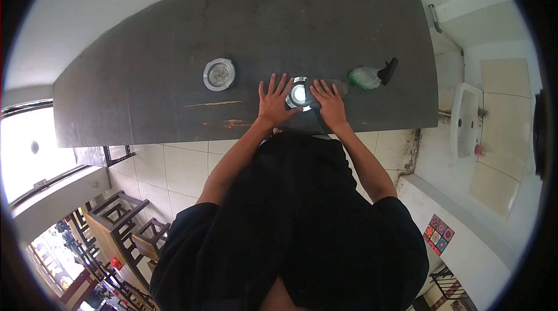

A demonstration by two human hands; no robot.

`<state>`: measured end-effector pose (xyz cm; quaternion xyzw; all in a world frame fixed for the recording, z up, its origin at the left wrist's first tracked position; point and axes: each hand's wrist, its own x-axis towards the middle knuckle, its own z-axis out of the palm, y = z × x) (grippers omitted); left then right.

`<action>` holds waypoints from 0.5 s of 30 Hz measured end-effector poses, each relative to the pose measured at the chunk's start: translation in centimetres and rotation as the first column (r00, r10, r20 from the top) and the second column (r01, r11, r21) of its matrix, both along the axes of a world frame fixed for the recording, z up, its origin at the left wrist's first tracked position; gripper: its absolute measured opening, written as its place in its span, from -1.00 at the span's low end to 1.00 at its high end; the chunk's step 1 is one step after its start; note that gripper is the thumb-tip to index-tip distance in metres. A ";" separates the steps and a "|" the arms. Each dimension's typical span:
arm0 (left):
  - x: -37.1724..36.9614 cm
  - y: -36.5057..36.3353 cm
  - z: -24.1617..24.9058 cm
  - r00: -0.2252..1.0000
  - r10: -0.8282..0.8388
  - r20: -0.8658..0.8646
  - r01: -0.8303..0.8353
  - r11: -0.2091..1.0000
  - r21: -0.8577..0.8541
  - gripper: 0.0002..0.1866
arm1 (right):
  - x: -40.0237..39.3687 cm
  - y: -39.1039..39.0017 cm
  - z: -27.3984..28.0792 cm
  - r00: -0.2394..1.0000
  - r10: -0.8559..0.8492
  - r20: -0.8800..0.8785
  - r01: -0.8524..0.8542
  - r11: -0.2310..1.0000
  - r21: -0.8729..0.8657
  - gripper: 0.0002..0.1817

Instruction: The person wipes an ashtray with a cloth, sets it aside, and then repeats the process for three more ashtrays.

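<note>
A shiny silver round dish, like an ashtray [298,95], lies on the dark grey table [174,38] between my two hands. My left hand [274,103] rests at its left side, fingers spread and thumb by the dish's near rim. On the other side my right hand [329,103] lies flat with fingers stretched out, over dark material that partly covers the dish. That material looks like a grey cloth [339,86], but it blends with the table. A second silver ashtray [220,74] stands farther left.
A clear spray bottle [366,77] with green at its base and a black head lies on its side to the right. A white sink [467,120] hangs on the right wall. Wooden stools [150,236] stand at lower left. The tabletop has scratched patches [232,124].
</note>
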<state>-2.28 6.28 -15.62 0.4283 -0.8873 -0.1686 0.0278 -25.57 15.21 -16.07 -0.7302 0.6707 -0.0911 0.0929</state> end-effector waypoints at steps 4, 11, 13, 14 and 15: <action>0.1 0.1 -0.1 0.999 0.000 -0.040 -0.001 1.000 -0.010 0.19 | 0.1 3.2 0.1 1.000 0.029 0.000 -0.029 1.000 -0.007 -0.28; -0.7 0.3 0.8 1.000 0.017 -0.002 -0.016 0.997 0.071 0.20 | -2.3 3.2 2.8 0.823 -0.152 0.547 0.058 0.981 0.186 -0.26; -0.7 0.5 1.2 0.997 0.025 -0.066 -0.019 0.996 0.081 0.21 | -3.0 1.6 4.4 0.668 -0.295 0.683 0.160 0.953 0.256 -0.27; -0.6 0.5 1.5 0.991 0.030 -0.129 -0.018 0.996 0.093 0.21 | -3.2 0.6 5.3 0.635 -0.406 0.657 0.270 0.914 0.303 -0.28; -0.4 0.3 1.6 0.992 0.028 -0.127 -0.016 0.996 0.092 0.21 | -3.4 -0.3 5.7 0.589 -0.511 0.626 0.377 0.859 0.346 -0.28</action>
